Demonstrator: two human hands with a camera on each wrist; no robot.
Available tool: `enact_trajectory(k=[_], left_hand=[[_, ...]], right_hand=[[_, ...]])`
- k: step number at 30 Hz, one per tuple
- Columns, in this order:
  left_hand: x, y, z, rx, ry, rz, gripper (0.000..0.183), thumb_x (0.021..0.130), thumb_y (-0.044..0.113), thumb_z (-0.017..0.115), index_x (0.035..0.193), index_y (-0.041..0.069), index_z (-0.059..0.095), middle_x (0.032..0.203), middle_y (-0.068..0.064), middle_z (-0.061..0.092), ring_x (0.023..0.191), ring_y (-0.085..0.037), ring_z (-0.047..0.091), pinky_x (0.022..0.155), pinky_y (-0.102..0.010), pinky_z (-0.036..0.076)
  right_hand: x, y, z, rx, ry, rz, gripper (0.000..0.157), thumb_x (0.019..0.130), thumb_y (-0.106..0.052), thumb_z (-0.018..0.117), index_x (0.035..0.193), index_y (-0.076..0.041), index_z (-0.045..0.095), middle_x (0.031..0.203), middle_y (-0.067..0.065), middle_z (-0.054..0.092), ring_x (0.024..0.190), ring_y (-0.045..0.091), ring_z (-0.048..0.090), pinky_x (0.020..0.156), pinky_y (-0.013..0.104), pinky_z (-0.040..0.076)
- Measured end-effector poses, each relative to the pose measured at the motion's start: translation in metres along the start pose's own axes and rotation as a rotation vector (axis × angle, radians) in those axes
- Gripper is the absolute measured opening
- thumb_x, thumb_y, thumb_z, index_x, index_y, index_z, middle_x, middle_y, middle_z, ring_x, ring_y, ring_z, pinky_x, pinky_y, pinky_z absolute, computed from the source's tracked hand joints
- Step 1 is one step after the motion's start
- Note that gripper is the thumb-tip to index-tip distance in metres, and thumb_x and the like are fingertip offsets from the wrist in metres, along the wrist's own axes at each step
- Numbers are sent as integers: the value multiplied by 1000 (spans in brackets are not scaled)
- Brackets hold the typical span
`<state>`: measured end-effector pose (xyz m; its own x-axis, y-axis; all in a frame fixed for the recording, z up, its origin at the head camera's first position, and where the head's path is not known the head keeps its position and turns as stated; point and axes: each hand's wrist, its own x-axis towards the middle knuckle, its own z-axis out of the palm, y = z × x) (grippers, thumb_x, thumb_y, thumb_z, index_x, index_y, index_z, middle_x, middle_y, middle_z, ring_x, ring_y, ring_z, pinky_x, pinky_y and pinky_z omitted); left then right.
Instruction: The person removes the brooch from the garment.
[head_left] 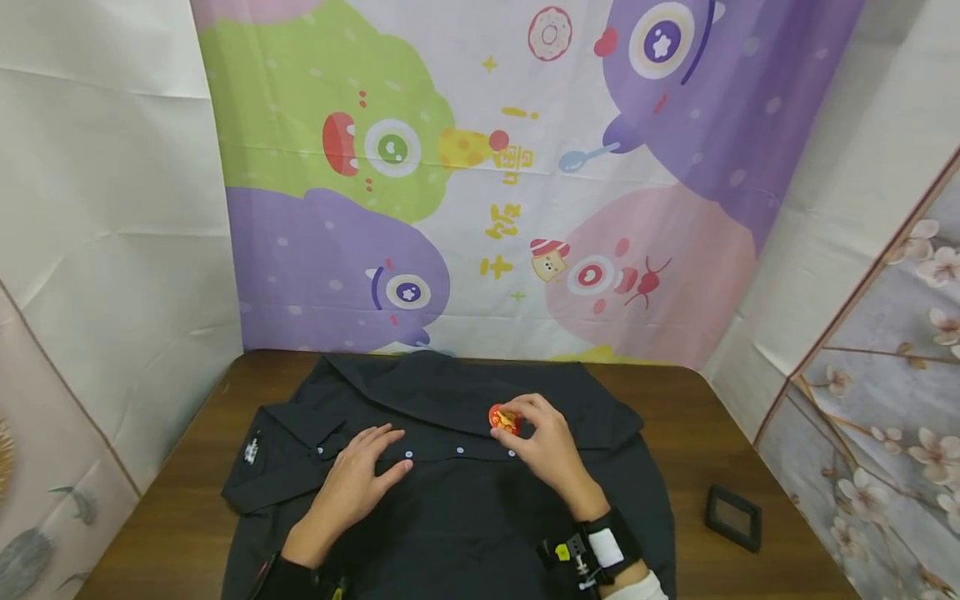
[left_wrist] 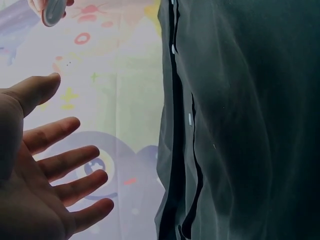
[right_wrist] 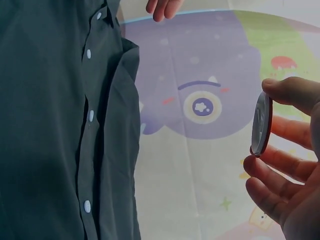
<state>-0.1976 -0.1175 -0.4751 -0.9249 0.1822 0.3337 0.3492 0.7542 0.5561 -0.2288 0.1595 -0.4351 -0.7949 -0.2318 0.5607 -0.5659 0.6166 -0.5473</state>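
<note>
My right hand (head_left: 553, 450) pinches a round red badge (head_left: 502, 419) with a gold pattern by its edge, between thumb and fingers. In the right wrist view the badge (right_wrist: 261, 123) is seen nearly edge-on, with a grey back and a red rim. Below both hands a dark button-up shirt (head_left: 442, 508) lies spread on the table, with a row of pale buttons (head_left: 460, 450) across it. My left hand (head_left: 354, 485), fingers spread and holding nothing, hovers over the shirt near its folded sleeve (head_left: 281, 467). The left wrist view shows the palm and straight fingers of that left hand (left_wrist: 55, 170).
The brown wooden table (head_left: 697, 425) carries a small black rectangular frame (head_left: 733, 518) to the right of the shirt. Behind its far edge hangs a cloth (head_left: 480, 325) with cartoon monsters. White and floral panels (head_left: 885, 450) stand at the sides.
</note>
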Motion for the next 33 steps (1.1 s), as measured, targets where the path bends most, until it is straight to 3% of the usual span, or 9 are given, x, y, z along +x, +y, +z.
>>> enact_trajectory(k=[8, 17, 24, 33], left_hand=[[-1, 0, 0, 10, -4, -5, 47, 82, 34, 68, 122, 11, 60, 133, -19, 54, 125, -39, 41, 95, -66, 35], [0, 0, -1, 1, 64, 33, 45, 80, 31, 71, 118, 10, 62, 129, -18, 58, 122, -37, 45, 94, -65, 37], [0, -1, -1, -4, 55, 28, 45, 80, 32, 71, 118, 9, 62, 129, -19, 56, 123, -39, 44, 95, -65, 36], [0, -2, -1, 4, 62, 27, 45, 80, 34, 70, 118, 11, 62, 130, -18, 56, 124, -38, 43, 95, -65, 37]], right_hand=[[-1, 3, -1, -21, 7, 7, 31, 70, -23, 81, 97, -12, 71, 99, 5, 63, 89, 17, 58, 73, 41, 56], [0, 6, -7, -32, 10, 14, 31, 70, -21, 81, 97, -11, 71, 99, 7, 63, 88, 19, 59, 70, 43, 56], [0, 10, -11, -54, 11, 18, 31, 70, -23, 81, 97, -12, 71, 98, 7, 63, 83, 18, 58, 63, 41, 54], [-5, 13, -14, -75, 8, 17, 32, 70, -23, 80, 98, -10, 71, 99, 8, 63, 86, 20, 58, 66, 41, 55]])
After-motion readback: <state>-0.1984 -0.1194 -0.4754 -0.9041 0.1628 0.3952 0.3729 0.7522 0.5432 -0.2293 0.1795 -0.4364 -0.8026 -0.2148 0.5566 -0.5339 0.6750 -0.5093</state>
